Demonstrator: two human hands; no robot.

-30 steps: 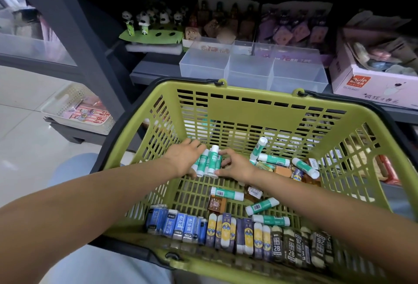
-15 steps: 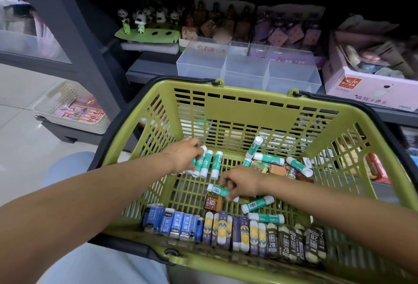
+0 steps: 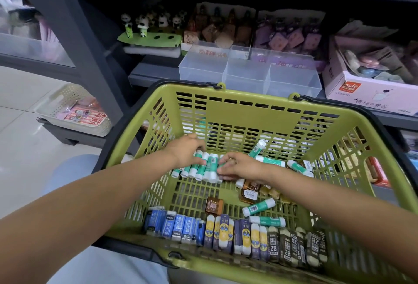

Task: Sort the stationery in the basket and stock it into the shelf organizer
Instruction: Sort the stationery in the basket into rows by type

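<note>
Both hands were inside the basket. A row of glue sticks lay side by side between the left hand and the right hand, touching both. More glue sticks lay scattered right of the right hand. Nearer the person than the hands, erasers lined the basket's near wall. Beyond the hands, behind the basket, the shelf organizer sat on the shelf.
</note>
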